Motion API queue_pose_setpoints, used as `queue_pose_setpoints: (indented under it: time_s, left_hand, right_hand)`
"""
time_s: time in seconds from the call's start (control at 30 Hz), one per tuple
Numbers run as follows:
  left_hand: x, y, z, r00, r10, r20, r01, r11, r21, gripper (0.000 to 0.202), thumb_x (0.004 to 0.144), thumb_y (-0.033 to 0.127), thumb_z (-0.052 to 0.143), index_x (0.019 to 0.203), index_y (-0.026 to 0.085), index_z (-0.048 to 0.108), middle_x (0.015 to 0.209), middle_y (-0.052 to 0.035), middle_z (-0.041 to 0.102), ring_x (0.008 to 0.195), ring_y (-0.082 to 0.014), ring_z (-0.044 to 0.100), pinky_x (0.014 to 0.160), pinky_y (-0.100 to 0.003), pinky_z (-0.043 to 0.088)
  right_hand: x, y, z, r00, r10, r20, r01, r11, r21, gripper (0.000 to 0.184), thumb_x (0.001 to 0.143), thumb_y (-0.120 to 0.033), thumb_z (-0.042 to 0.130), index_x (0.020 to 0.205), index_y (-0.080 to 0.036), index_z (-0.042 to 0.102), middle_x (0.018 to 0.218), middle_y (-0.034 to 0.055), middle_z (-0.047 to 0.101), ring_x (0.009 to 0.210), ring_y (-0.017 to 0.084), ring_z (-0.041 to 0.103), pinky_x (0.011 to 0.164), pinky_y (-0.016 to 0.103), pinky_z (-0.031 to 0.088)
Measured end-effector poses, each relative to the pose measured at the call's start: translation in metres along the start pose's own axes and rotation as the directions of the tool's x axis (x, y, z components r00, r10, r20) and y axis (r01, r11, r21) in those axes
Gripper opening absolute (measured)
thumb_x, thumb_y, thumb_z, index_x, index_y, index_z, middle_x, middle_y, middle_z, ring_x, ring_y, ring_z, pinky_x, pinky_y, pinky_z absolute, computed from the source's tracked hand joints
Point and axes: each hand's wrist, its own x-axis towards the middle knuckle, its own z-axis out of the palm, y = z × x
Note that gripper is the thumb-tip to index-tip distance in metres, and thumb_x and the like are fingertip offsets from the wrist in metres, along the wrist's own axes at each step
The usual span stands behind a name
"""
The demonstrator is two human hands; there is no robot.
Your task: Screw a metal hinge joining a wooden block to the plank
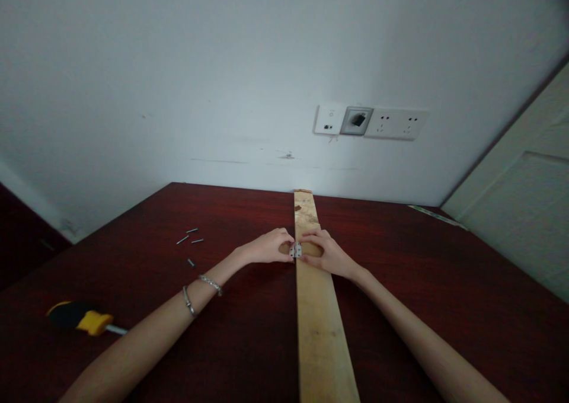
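One small silver metal hinge (296, 250) sits at the left long edge of a pale, narrow wooden plank (320, 326), its right leaf over the top face and its left leaf reaching out past the edge. The left hand (267, 247) pinches the outer leaf between thumb and fingertips, while the right hand (334, 256), arched over the plank, appears to pinch the other leaf in the same way; the exact contact is too small to make out. No screw can be seen standing in the hinge, so finger pressure alone seems to hold it in line, and an uneven push from either side could skew it or tip it off the edge. The plank lies flat on a dark reddish-brown wooden table (249, 338), its far end near the white wall (222, 83); with no clamp in sight, a sideways shove could make it slide. Left of the hands lie four thin silver screws (182, 239), loose on the tabletop, which a sweeping sleeve or wrist might roll away. Nearer, a yellow-and-black-handled screwdriver (82, 318) rests with its shank running towards the left forearm, its tip not visible, and a careless elbow could knock it aside
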Motion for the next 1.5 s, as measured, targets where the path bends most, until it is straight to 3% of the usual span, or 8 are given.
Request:
queue_pose_setpoints:
  time_s: [1.17, 1.33, 1.5]
  left_hand:
    - [-0.0001, 0.0023, -0.0006, 1.000, -0.019, -0.007, 0.019, 0.999, 0.037, 0.034, 0.076, 0.031, 0.073, 0.104, 0.013, 0.066, 0.099, -0.0077, 0.058, 0.094, -0.0212, 0.056, 0.086, -0.031, 0.044]
    - [-0.0003, -0.0004, -0.0016, 1.000, -0.029, 0.008, 0.029, 0.999, 0.022, 0.037, 0.075, 0.033, 0.074, 0.106, 0.015, 0.065, 0.098, -0.0065, 0.057, 0.093, -0.0208, 0.056, 0.086, -0.030, 0.044]
    - [-0.0021, -0.0041, -0.0033, 0.995, -0.093, 0.030, 0.091, 0.994, 0.062, 0.050, 0.072, 0.039, 0.075, 0.113, 0.014, 0.063, 0.106, -0.0091, 0.053, 0.104, -0.0251, 0.049, 0.092, -0.033, 0.041]
  right_hand:
    - [-0.0005, 0.0031, 0.0021, 1.000, 0.003, 0.010, -0.002, 1.000, -0.029, 0.032, 0.076, -0.034, 0.070, 0.106, -0.021, 0.069, 0.117, 0.0103, 0.058, 0.113, 0.027, 0.051, 0.103, 0.045, 0.040]
    - [-0.0010, 0.0028, 0.0017, 1.000, 0.015, 0.018, -0.014, 1.000, -0.028, 0.033, 0.077, -0.035, 0.069, 0.108, -0.021, 0.069, 0.118, 0.0103, 0.057, 0.115, 0.027, 0.050, 0.104, 0.046, 0.039]
    - [-0.0008, 0.0007, 0.0005, 1.000, 0.016, 0.019, -0.016, 0.999, -0.027, 0.032, 0.077, -0.035, 0.069, 0.106, -0.021, 0.069, 0.117, 0.0100, 0.058, 0.114, 0.026, 0.050, 0.104, 0.044, 0.039]
